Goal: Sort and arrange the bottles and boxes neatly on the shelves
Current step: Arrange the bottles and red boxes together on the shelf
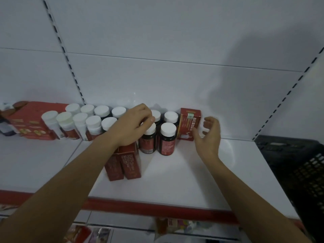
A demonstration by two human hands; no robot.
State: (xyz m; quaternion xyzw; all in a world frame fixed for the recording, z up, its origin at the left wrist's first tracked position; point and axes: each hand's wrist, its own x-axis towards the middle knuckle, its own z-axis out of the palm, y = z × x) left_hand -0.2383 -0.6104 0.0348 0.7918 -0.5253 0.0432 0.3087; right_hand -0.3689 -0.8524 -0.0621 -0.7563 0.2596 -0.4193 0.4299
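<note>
Several dark bottles with white caps stand in rows at the back of the white shelf [175, 176]. My left hand [133, 125] reaches over them and grips the cap of one dark bottle [148, 142] in the front row. Another dark bottle [167, 139] stands just to its right. A red box [189, 125] stands upright at the right end of the rows. My right hand [208, 135] hovers beside that box with fingers loosely curled and holds nothing. Two red boxes [124, 163] stand under my left wrist.
A black plastic crate [298, 163] sits at the shelf's right end. White bottles [66, 123] and a large red box [29, 120] fill the neighbouring shelf section at left. The shelf has a red front edge [157, 207]; packages lie on the shelf below.
</note>
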